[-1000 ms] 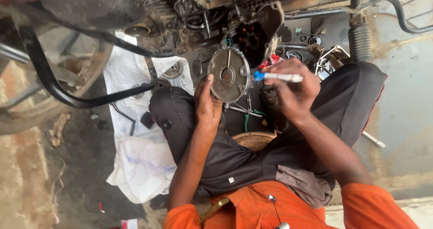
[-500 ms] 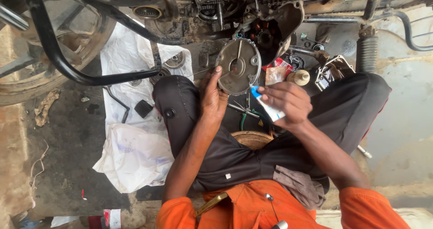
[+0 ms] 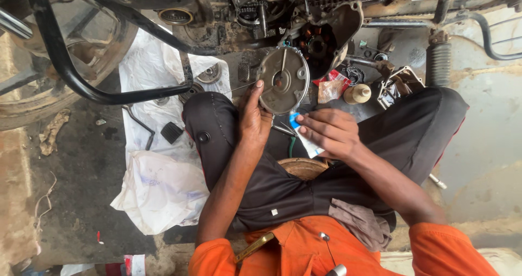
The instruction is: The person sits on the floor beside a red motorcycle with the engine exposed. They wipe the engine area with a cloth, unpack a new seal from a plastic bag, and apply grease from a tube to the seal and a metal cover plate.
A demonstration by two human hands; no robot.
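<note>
left hand: your left hand (image 3: 254,119) holds the round grey engine cover (image 3: 283,80) by its lower left edge, index finger stretched up along the rim, thumb side hidden behind the cover.
engine cover: tilted up on edge, inner face toward you, just above your left knee and right below the open engine side (image 3: 318,45) of the motorcycle.
right hand: your right hand (image 3: 329,132) is closed around a small white tube with a blue cap (image 3: 302,132); cap end points up-left, very close to the cover's bottom edge; can't tell if it touches.
posture: you sit on the floor (image 3: 81,162) in dark trousers and orange shirt, knees apart, both hands between them.
grey rag: grey rag (image 3: 361,224) lies on your right thigh, near the waist.
parts by engine: red-and-clear plastic packet (image 3: 331,86) and a small cream cap-shaped part (image 3: 358,94) lie just right of the cover; a metal cover with gasket outline (image 3: 399,86) sits further right, beside your right knee.
white sheet: white plastic sheet (image 3: 157,145) is spread on the floor left of your left leg, carrying a black rubber foot pad (image 3: 172,132), a bent metal lever (image 3: 138,124) and round bearing-like parts (image 3: 209,74).
wheel: motorcycle wheel (image 3: 60,64) at far left, black crash bar (image 3: 98,88) curving in front of it.
</note>
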